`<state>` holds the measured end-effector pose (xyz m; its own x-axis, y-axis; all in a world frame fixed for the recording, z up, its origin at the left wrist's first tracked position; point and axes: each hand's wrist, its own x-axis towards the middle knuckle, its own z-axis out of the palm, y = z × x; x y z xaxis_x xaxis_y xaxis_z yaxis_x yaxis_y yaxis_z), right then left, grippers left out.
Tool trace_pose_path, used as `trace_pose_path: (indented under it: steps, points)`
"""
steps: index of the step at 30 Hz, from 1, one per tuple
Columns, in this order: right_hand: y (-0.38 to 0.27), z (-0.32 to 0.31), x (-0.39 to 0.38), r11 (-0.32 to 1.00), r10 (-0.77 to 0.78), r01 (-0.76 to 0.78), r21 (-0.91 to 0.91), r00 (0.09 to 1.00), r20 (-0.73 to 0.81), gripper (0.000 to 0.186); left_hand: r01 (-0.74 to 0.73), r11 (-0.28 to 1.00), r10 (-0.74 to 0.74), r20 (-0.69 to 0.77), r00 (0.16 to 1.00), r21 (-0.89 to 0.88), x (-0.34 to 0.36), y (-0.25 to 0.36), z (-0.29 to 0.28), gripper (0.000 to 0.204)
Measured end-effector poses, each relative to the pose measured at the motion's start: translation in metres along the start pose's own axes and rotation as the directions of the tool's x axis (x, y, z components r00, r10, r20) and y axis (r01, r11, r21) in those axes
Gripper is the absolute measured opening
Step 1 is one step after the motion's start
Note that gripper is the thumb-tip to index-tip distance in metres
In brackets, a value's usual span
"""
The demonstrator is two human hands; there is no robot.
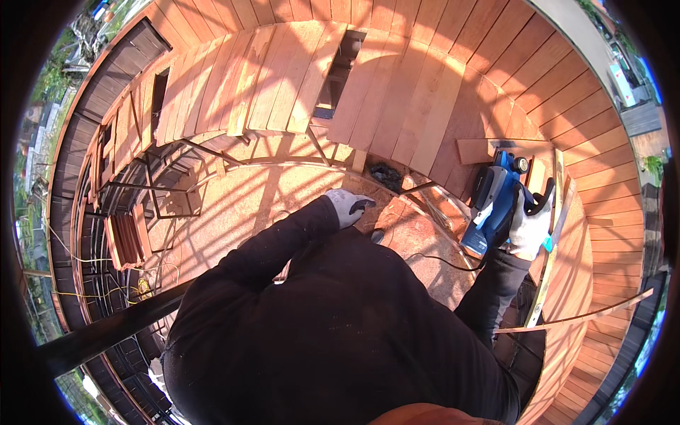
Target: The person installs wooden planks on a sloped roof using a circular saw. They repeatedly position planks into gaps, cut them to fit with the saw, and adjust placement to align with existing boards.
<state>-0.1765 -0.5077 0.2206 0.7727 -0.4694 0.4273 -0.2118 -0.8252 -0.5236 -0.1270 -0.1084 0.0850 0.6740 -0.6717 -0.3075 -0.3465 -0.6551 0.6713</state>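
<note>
My right hand [528,227], in a white and dark glove, grips a blue power tool with black parts [485,216], which looks like a planer, at the right edge of the inner boards. A black cord [443,261] trails from it toward the middle. A short plank [473,150] lies just beyond the tool, and a long pale strip [536,289] beside it. My left hand [348,208], gloved likewise, is out at the middle above the lower floor, fingers loosely bent and apart, with nothing visible in it. A dark bundle [384,176] sits a little beyond it.
Curved wooden decking [602,163] rings the view, with inner planks [276,78] broken by narrow gaps. Below are a sunlit floor [248,191] and metal framing [145,184]. Stacked boards [124,241], a yellow cord [106,292] and a dark bar [106,333] are at the left.
</note>
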Motion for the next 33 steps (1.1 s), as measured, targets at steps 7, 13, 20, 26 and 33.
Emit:
trace_pose_path:
  steps: [7,13,20,26,33]
  points:
    - [-0.103,0.062,0.012,0.949,-0.268,0.257,0.181,0.963,0.034,0.062,0.342,0.938,-0.347,-0.183,0.92,-0.059,-0.073,-0.058,-0.012,0.04]
    - [-0.116,0.263,0.003,0.976,-0.115,0.188,-0.113,0.877,0.467,0.066,0.238,0.952,-0.254,-0.066,0.965,-0.192,-0.075,-0.119,0.005,0.044]
    - [-0.237,0.321,0.042,0.835,-0.529,0.285,0.472,0.652,0.543,0.045,0.413,0.877,-0.449,-0.112,0.886,-0.246,-0.108,-0.217,-0.052,0.041]
    - [-0.222,0.405,0.146,0.919,-0.353,0.394,0.028,0.785,0.509,0.059,0.517,0.779,-0.568,-0.052,0.821,-0.354,-0.137,-0.263,-0.109,0.038]
    - [-0.153,0.429,0.207,0.917,-0.291,0.391,-0.078,0.791,0.538,0.059,0.619,0.725,-0.639,0.041,0.768,-0.303,-0.147,-0.272,-0.139,0.037]
